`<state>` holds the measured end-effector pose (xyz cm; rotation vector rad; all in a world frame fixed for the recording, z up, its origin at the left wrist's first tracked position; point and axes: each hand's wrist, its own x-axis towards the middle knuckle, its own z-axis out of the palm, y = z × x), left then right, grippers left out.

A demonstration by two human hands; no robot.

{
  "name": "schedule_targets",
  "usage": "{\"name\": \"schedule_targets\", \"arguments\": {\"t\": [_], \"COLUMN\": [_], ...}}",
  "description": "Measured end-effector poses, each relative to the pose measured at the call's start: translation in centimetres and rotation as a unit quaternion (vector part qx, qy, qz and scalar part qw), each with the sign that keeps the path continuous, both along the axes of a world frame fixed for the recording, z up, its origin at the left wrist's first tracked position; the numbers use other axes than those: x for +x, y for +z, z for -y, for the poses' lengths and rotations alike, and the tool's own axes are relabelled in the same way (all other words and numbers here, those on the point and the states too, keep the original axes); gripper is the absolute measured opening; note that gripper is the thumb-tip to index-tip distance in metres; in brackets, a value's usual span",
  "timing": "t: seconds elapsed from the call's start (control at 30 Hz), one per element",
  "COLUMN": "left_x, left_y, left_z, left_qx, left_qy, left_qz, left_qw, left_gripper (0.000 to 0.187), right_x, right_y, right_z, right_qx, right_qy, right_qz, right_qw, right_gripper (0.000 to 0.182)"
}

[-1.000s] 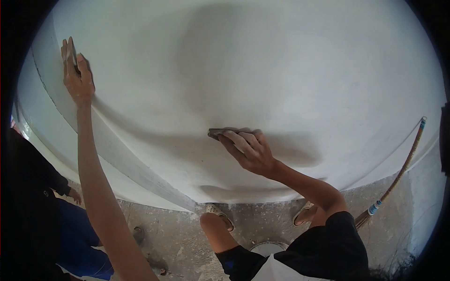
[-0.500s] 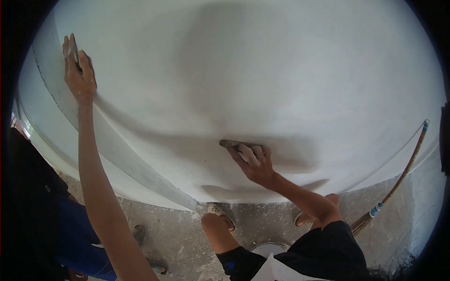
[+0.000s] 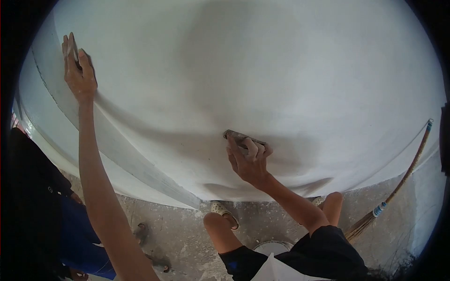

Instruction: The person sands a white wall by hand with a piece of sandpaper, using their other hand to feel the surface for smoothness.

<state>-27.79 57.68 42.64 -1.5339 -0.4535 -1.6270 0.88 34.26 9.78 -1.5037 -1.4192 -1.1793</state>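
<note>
My right hand [image 3: 250, 161] is closed on a dark, flat sanding block [image 3: 238, 136], pressed to the white wall [image 3: 328, 89]. Pale dust coats its fingers, which hide most of the block. Higher up at the far left, my left hand [image 3: 80, 75] rests on the wall near its corner edge. The fingers there are stretched out, with the thumb apart and nothing held.
A stick broom [image 3: 403, 178] leans on the wall at the right. A bucket [image 3: 273, 247] stands between my legs on the speckled concrete floor [image 3: 183, 239]. Another person in dark clothes [image 3: 33, 196] is close by at the left.
My right hand has moved slightly up the wall with the sanding block, which now tilts more. My left hand has stayed in place.
</note>
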Motion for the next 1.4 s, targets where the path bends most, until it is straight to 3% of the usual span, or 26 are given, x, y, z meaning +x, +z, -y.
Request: {"name": "schedule_targets", "arguments": {"t": [0.07, 0.27, 0.47, 0.6, 0.77, 0.9, 1.03, 1.1, 1.2, 1.27, 1.4], "left_x": [0.2, 0.1, 0.2, 0.1, 0.1, 0.1, 0.2, 0.3, 0.0, -0.1, 0.6], "left_y": [0.1, 0.3, 0.0, 0.1, 0.1, 0.1, -0.1, -0.1, 0.1, 0.1, 0.0], "left_z": [0.1, -0.3, 0.3, 0.1, 0.1, 0.2, 0.2, 0.4, -0.1, -0.2, 0.5], "left_qx": [-0.003, 0.018, -0.028, 0.003, 0.004, -0.008, -0.025, -0.022, -0.027, -0.017, -0.016], "left_qy": [-0.008, 0.008, -0.004, 0.009, 0.004, -0.007, 0.014, 0.004, -0.009, 0.015, -0.003], "left_qz": [0.001, 0.005, 0.017, 0.007, 0.003, 0.005, 0.022, 0.016, 0.009, 0.019, 0.006], "left_qw": [1.0, 1.0, 0.999, 1.0, 1.0, 1.0, 0.999, 1.0, 1.0, 1.0, 1.0], "left_gripper": [0.051, 0.05, 0.05, 0.051, 0.051, 0.051, 0.051, 0.052, 0.055, 0.052, 0.053], "right_x": [1.0, 2.7, 2.8, 4.9, 5.4, 4.5, 4.5, 4.8, 4.0, 3.2, 2.4], "right_y": [-0.4, -0.8, 1.1, 0.6, -0.3, -2.2, -3.0, -2.3, -0.4, 1.0, 3.2], "right_z": [0.4, 2.1, 1.0, 1.9, 3.4, 4.8, 4.0, 4.0, 2.8, 2.0, 1.7], "right_qx": [-0.019, -0.069, 0.001, 0.011, -0.036, -0.098, -0.154, -0.167, -0.178, -0.249, -0.232], "right_qy": [-0.005, 0.017, 0.01, 0.012, 0.045, 0.002, 0.035, 0.053, 0.044, 0.125, 0.09], "right_qz": [0.054, 0.051, 0.095, 0.146, 0.148, 0.13, 0.127, 0.11, 0.17, 0.155, 0.209], "right_qw": [0.998, 0.996, 0.995, 0.989, 0.987, 0.987, 0.979, 0.978, 0.968, 0.948, 0.946], "right_gripper": [0.044, 0.05, 0.054, 0.049, 0.049, 0.052, 0.066, 0.07, 0.06, 0.066, 0.069]}}
